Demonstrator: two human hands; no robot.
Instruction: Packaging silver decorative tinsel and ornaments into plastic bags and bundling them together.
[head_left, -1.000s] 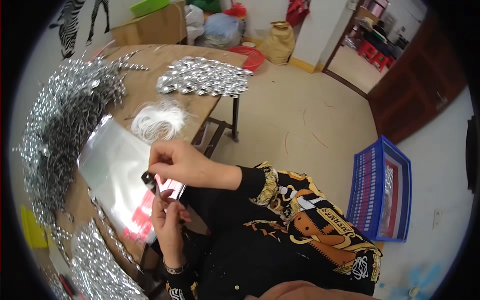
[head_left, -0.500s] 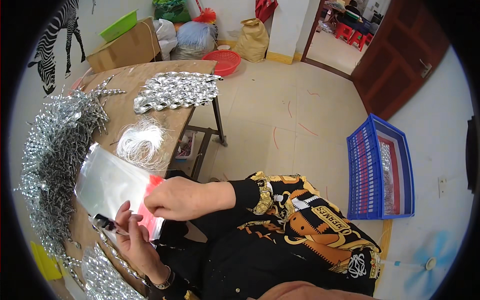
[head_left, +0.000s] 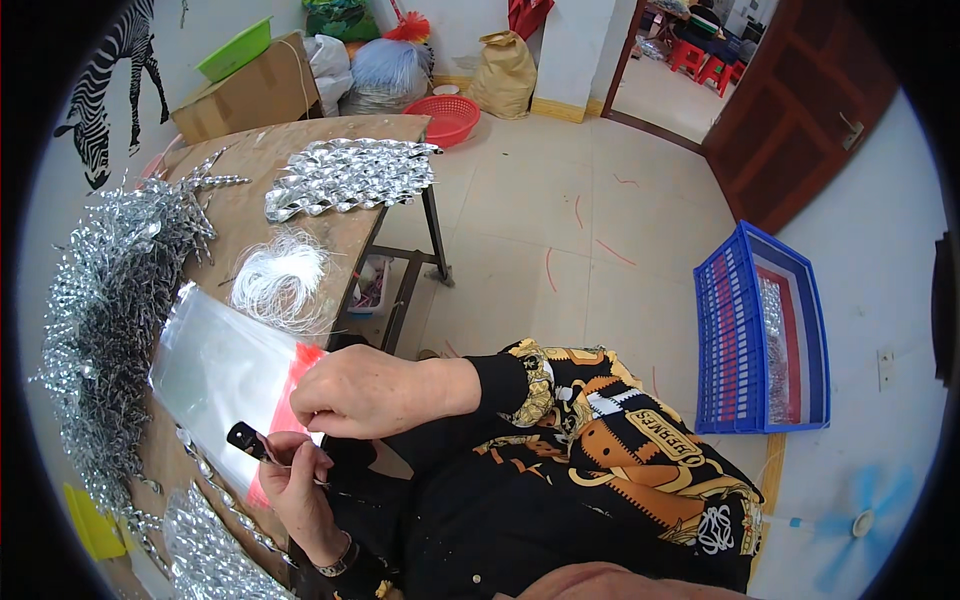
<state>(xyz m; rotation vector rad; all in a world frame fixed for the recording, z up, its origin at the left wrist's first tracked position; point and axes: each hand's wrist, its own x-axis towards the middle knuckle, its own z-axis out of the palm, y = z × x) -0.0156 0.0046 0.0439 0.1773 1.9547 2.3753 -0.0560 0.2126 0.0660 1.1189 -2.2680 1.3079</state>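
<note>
Red-edged clear plastic [head_left: 222, 352] lies at eleven o'clock from your left hand [head_left: 300, 490]; your right hand [head_left: 365, 392], at one, is curled, any hold hidden. Your left has swung inward, bringing the black-tipped piece [head_left: 246, 440], pinched at its ten o'clock, nearer your right.

Pale tiled floor [head_left: 500, 220], white wall [head_left: 870, 280], black-and-white zebra figure [head_left: 127, 45], open reddish-brown door [head_left: 795, 120], brown table [head_left: 228, 235], dark table leg [head_left: 434, 230]
</note>
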